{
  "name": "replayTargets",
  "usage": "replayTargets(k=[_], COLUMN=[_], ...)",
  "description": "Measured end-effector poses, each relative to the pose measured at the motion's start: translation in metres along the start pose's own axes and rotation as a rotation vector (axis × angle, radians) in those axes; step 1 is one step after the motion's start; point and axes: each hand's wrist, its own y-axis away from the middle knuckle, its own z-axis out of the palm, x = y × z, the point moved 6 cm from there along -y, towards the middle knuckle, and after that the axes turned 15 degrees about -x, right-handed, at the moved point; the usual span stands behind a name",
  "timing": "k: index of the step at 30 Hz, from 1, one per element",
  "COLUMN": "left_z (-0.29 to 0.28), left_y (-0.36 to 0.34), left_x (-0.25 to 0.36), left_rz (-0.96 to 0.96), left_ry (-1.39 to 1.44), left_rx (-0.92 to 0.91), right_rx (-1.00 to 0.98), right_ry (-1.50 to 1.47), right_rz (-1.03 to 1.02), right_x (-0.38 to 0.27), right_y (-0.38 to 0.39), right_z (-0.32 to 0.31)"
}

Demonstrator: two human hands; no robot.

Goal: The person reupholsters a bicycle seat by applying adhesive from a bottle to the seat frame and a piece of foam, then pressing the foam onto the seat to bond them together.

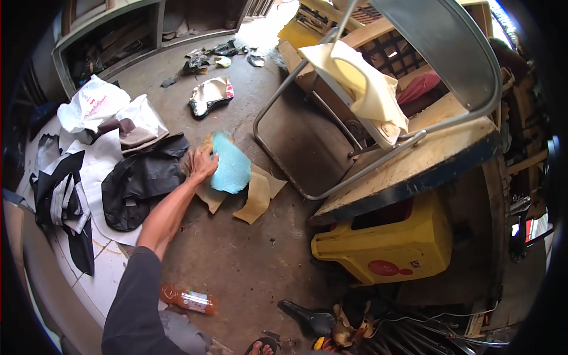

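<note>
My left hand (200, 164) reaches out from a dark sleeve and closes on the left edge of a light blue foam pad (231, 164). The pad is rounded, with ragged edges. Tan pieces of sheet material (258, 195) lie on the floor under and beside it. Just left of the hand is a crumpled black sheet (145, 177), which looks like vinyl or fabric. My fingertips are partly hidden against the pad. My right hand is not in view.
White bags (94, 103) and black scraps (74, 201) lie left. A torn bicycle saddle (211, 96) sits farther off. A folding chair (331, 142) and yellow plastic stool (384, 242) stand right. An orange bottle (189, 300) and black saddle (307, 318) lie near my foot (262, 348).
</note>
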Motion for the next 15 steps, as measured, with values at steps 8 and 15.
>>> replayTargets(k=[8, 15], left_z=[0.137, 0.080], left_y=[0.141, 0.255], left_x=[0.148, 0.127], left_rz=[0.298, 0.419], left_ry=[0.328, -0.136], left_rx=[-0.402, -0.701], right_rx=[0.078, -0.318], right_ry=[0.343, 0.007], right_rz=[0.037, 0.190], right_x=[0.116, 0.058], right_y=[0.026, -0.007], right_z=[0.090, 0.129])
